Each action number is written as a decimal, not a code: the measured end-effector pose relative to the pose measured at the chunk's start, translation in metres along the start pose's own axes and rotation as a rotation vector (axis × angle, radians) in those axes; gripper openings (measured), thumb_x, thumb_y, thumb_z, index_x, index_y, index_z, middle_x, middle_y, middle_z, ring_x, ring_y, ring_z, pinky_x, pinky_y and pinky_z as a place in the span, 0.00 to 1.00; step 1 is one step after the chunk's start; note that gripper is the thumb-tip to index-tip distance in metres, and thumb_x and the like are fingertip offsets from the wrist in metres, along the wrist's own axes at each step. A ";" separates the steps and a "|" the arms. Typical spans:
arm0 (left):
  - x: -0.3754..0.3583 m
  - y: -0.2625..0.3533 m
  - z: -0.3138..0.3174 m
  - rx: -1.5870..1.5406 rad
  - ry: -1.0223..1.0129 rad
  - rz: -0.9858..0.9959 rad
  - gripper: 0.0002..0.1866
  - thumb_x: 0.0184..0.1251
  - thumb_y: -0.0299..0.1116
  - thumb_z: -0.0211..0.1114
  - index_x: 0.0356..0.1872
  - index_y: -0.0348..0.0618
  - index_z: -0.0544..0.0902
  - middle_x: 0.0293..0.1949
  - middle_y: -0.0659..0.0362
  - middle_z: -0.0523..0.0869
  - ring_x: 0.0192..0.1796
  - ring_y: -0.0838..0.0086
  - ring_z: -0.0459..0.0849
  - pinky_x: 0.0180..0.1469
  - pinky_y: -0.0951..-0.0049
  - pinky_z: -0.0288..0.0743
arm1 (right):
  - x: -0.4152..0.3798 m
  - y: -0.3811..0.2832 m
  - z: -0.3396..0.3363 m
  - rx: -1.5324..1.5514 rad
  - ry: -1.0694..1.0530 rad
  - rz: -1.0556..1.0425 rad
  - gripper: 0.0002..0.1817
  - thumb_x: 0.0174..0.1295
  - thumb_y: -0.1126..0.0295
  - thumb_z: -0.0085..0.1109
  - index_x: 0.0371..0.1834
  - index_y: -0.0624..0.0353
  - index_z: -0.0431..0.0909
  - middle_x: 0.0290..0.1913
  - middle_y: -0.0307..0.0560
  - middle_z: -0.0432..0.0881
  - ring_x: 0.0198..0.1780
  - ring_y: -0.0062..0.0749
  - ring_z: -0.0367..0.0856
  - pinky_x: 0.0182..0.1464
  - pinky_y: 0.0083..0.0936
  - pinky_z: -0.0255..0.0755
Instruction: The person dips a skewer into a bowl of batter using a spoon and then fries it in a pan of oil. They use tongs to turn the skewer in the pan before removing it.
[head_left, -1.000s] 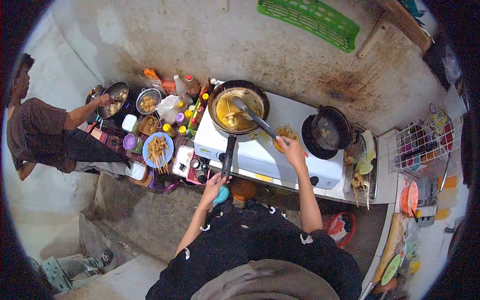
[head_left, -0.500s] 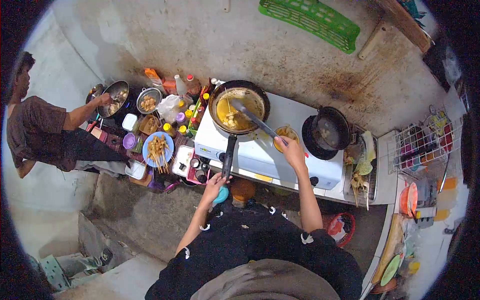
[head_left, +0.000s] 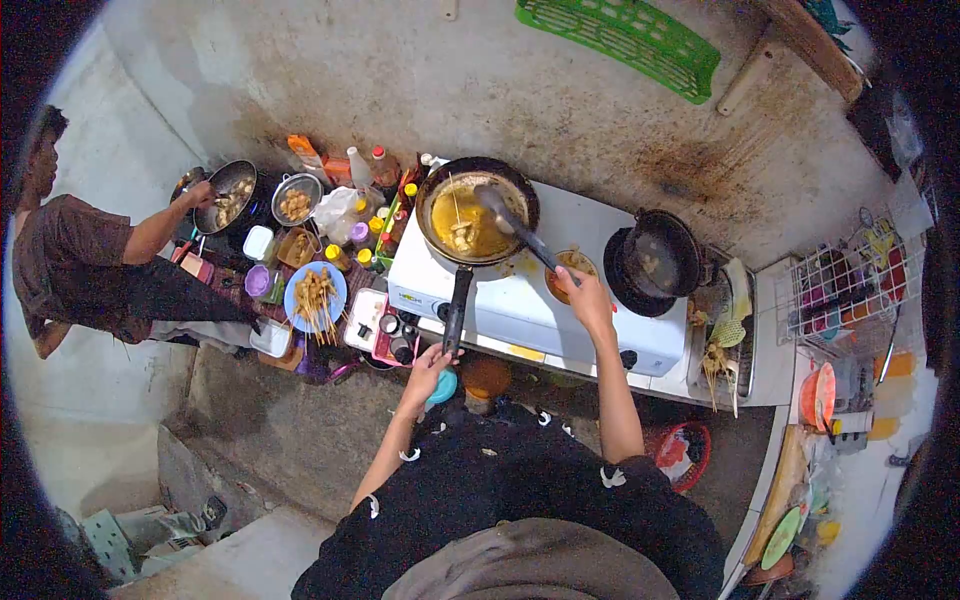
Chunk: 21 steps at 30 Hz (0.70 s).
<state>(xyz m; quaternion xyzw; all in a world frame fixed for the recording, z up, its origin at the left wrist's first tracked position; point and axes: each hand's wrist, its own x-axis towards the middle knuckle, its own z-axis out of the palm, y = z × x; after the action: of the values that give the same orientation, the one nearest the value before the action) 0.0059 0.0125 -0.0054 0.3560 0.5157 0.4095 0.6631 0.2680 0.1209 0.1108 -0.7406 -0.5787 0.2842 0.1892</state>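
Note:
My left hand [head_left: 428, 375] is wrapped around the black handle of a frying pan [head_left: 461, 310] on the left side of the white gas stove [head_left: 500, 310]. Yellow liquid covers part of the pan's bottom. A skewer [head_left: 460, 236] with pale pieces at its lower end lies in that liquid. In my right hand [head_left: 583, 295] is a dark spatula [head_left: 528, 238], its blade inside the pan near the upper right of the liquid. A round container of brownish contents [head_left: 570, 278] sits on the stove, partly hidden by my right hand and the spatula.
A dark pot [head_left: 668, 255] stands on the right burner. Left of the stove are bottles, a blue plate of skewers [head_left: 316, 298] and a strainer of food [head_left: 297, 200]. Farther left, another person [head_left: 90, 250] works at a second pan [head_left: 234, 197]. A wire rack [head_left: 850, 280] is at right.
The spatula blade has shifted slightly up and to the right within the pan. My left hand stays on the handle. The other person's hand has moved a little to the left.

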 end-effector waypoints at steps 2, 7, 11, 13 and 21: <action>0.000 0.001 -0.001 0.024 0.006 -0.008 0.15 0.60 0.30 0.50 0.48 0.35 0.68 0.41 0.58 0.78 0.40 0.79 0.73 0.46 0.80 0.64 | 0.007 0.011 0.007 -0.037 -0.051 -0.017 0.27 0.53 0.43 0.42 0.42 0.54 0.75 0.35 0.60 0.77 0.41 0.49 0.75 0.45 0.36 0.65; 0.003 -0.007 -0.003 0.011 0.003 0.004 0.16 0.60 0.30 0.50 0.49 0.34 0.67 0.41 0.57 0.78 0.41 0.78 0.73 0.47 0.78 0.64 | 0.006 0.010 0.008 0.056 -0.042 0.026 0.28 0.53 0.43 0.42 0.43 0.55 0.75 0.35 0.59 0.77 0.41 0.48 0.75 0.45 0.35 0.65; 0.005 -0.008 -0.005 0.033 -0.031 0.021 0.17 0.60 0.30 0.50 0.49 0.34 0.67 0.41 0.57 0.78 0.42 0.78 0.73 0.47 0.78 0.64 | 0.004 0.009 0.005 0.057 -0.076 -0.010 0.27 0.53 0.43 0.42 0.43 0.54 0.75 0.34 0.59 0.77 0.41 0.48 0.75 0.45 0.34 0.65; 0.004 -0.006 -0.005 0.012 -0.025 0.016 0.17 0.60 0.30 0.50 0.49 0.34 0.67 0.41 0.57 0.78 0.42 0.78 0.73 0.47 0.79 0.64 | 0.007 0.013 0.010 0.094 -0.029 -0.032 0.27 0.53 0.43 0.42 0.43 0.53 0.75 0.34 0.59 0.77 0.41 0.48 0.75 0.45 0.34 0.65; 0.001 -0.006 -0.003 -0.004 -0.036 0.043 0.17 0.60 0.30 0.51 0.50 0.35 0.67 0.41 0.58 0.78 0.41 0.79 0.73 0.46 0.79 0.64 | 0.004 0.013 0.011 0.094 0.024 -0.064 0.25 0.54 0.45 0.44 0.39 0.56 0.77 0.23 0.56 0.76 0.30 0.43 0.76 0.37 0.29 0.66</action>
<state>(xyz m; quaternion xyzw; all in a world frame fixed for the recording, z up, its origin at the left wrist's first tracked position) 0.0039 0.0116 -0.0119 0.3729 0.4949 0.4182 0.6641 0.2716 0.1209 0.0934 -0.7153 -0.5859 0.2962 0.2396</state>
